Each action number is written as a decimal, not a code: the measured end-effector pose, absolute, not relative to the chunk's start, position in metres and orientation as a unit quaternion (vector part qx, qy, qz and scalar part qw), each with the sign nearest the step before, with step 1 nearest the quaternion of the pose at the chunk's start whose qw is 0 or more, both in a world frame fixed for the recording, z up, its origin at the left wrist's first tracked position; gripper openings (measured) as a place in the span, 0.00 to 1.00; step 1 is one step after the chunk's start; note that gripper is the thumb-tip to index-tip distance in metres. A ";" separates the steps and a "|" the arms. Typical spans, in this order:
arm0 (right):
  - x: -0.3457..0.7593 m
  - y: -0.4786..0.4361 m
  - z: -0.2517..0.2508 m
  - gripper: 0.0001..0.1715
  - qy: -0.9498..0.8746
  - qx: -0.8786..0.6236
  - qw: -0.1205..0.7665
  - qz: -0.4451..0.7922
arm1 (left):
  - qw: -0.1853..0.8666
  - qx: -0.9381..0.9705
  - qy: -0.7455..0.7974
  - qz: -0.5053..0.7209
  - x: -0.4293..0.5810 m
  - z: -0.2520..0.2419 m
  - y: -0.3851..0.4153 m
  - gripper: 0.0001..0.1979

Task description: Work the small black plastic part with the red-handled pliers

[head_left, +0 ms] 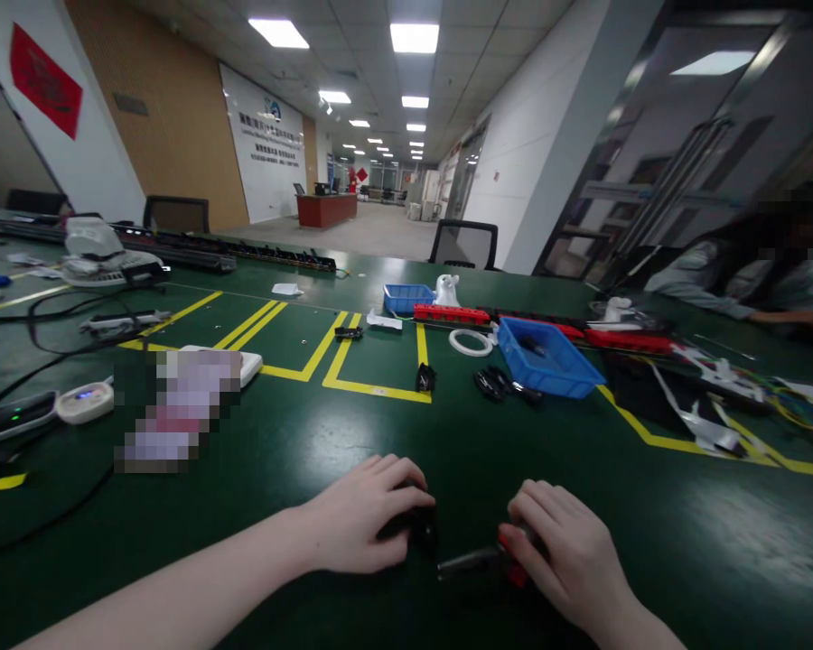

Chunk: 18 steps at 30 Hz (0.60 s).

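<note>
My left hand (372, 515) is closed around a small black part (421, 528) just above the green table; the fingers cover much of it. To its right, my right hand (569, 546) grips a screwdriver (471, 561) with a red and black handle. The metal shaft points left, toward the black part, and its tip looks apart from it. Beyond my hands, several black parts (498, 384) lie in front of a blue bin (548, 361). Another black part (426, 377) sits at a corner of the yellow tape.
A white tape roll (471, 342) lies left of the blue bin, and a smaller blue bin (407, 296) stands farther back. Red strips (452, 314) run across the table. Cables and a white device (85, 403) are at left. A co-worker's sleeve (695, 275) shows at right.
</note>
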State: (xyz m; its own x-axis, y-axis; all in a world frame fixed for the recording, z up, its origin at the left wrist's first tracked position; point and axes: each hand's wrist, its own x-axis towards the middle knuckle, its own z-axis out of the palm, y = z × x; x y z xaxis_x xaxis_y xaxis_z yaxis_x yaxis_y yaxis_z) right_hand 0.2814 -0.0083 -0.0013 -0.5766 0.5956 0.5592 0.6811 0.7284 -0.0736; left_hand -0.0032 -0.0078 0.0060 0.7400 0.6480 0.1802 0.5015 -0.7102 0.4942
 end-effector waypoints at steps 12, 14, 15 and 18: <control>0.295 -0.004 0.012 0.12 -0.832 -0.383 0.336 -0.217 | 0.245 0.888 0.338 0.194 -0.004 0.004 -0.011 0.25; 0.296 -0.002 0.011 0.13 -0.831 -0.388 0.335 -0.217 | 0.246 0.885 0.340 0.202 -0.004 0.001 -0.009 0.25; 0.296 -0.002 0.010 0.13 -0.831 -0.391 0.332 -0.214 | 0.243 0.884 0.342 0.206 -0.004 -0.001 -0.008 0.26; 0.295 -0.002 0.006 0.15 -0.845 -0.399 0.305 -0.185 | 0.246 0.877 0.345 0.228 -0.003 -0.006 -0.006 0.27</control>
State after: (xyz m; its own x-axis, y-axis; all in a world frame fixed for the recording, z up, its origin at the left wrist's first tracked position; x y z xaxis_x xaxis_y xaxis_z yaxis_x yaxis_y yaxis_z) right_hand 0.2954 -0.0017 0.0062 -0.4956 0.5607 0.6633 0.7865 0.6138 0.0689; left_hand -0.0028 -0.0056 -0.0065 0.6580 0.7170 0.2302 0.4929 -0.6412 0.5882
